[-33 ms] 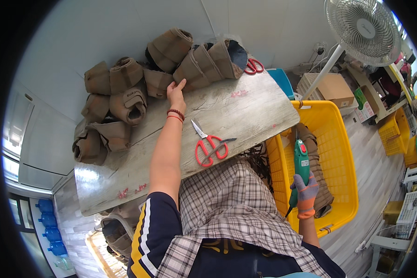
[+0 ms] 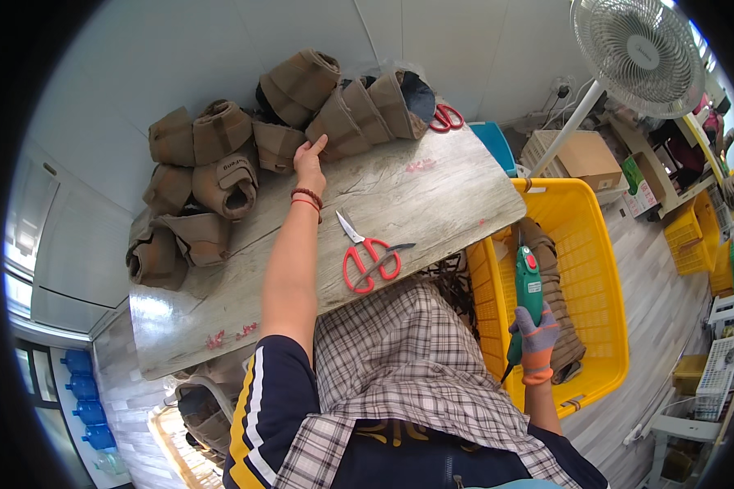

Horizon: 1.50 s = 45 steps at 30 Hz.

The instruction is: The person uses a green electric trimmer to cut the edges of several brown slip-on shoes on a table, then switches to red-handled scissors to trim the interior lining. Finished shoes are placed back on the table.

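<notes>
- We stand at the near side of a table (image 2: 432, 196) with a pale, wood-grained top, wearing a plaid apron (image 2: 408, 359).
- Our left hand (image 2: 308, 163) is bare and reaches to the far part of the table, thumb raised, fingers at a small brown roll (image 2: 276, 148); its fingertips are partly hidden, so we cannot tell whether they pinch it or only touch it.
- Red bracelets (image 2: 307, 198) circle our left wrist above the table.
- Our right hand (image 2: 538, 342), in a grey and orange glove, is off the table's right end, its fingers closed around a green power tool (image 2: 529, 281) with a red button, held with its thin end pointing away from us.
- Along the table's far edge, just right of our left hand, we see a row of nested brown cuffs (image 2: 355, 122); more brown rolls (image 2: 220, 134) are heaped at the table's left end.
- Red-handled scissors (image 2: 361, 242) lie near the table's front edge, a dark strip (image 2: 400, 247) across their handles; a second red pair (image 2: 446, 121) lies at the table's far right corner.
- Right of the table, we have a yellow crate (image 2: 607, 277) holding a brown, ribbed stack (image 2: 569, 334).
</notes>
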Motion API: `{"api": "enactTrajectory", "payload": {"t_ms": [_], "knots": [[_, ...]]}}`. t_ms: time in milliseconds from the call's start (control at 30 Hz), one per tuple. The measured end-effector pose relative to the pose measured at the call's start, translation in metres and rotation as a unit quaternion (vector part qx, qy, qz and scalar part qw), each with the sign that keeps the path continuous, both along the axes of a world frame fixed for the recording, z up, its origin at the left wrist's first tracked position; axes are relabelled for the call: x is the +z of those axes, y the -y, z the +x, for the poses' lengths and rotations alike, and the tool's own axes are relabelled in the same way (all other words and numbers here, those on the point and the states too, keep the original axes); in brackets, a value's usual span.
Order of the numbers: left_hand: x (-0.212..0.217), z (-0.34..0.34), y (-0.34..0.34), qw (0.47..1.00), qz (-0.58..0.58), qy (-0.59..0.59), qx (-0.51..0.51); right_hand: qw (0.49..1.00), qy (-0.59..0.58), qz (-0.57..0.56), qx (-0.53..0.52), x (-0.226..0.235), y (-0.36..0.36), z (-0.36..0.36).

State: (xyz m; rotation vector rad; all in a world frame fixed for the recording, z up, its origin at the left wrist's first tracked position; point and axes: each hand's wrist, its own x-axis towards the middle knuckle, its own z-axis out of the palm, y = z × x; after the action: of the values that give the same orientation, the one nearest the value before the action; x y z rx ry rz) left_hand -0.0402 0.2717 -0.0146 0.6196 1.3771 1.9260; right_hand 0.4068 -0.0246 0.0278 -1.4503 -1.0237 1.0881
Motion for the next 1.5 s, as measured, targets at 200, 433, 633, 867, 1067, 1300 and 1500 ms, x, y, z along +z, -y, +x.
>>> {"api": "enactTrajectory", "payload": {"t_ms": [200,433,633,867,1067,1300,1500], "knots": [[0.018,0.028,0.021,0.969,-0.056,0.100,-0.219,1.000,-0.004,-0.006,0.000,-0.001,0.002,-0.003],[0.023,0.064,0.077,0.984,0.012,-0.022,-0.179,1.000,-0.019,0.005,0.018,0.000,0.005,-0.007],[0.052,0.067,0.125,0.985,0.046,-0.093,-0.138,0.998,0.001,0.022,0.057,0.004,0.007,-0.017],[0.152,0.025,0.224,0.953,0.084,0.167,-0.237,0.993,0.019,0.045,0.111,0.006,0.000,-0.029],[0.179,-0.031,0.277,0.895,0.083,0.335,-0.282,0.929,0.185,0.257,0.190,0.044,-0.007,-0.070],[0.133,-0.060,0.298,0.869,0.068,0.423,-0.249,0.760,0.360,0.510,0.183,0.055,-0.021,-0.089],[0.113,-0.056,0.306,0.863,0.052,0.448,-0.228,0.732,0.405,0.510,0.200,0.046,-0.019,-0.080]]}}
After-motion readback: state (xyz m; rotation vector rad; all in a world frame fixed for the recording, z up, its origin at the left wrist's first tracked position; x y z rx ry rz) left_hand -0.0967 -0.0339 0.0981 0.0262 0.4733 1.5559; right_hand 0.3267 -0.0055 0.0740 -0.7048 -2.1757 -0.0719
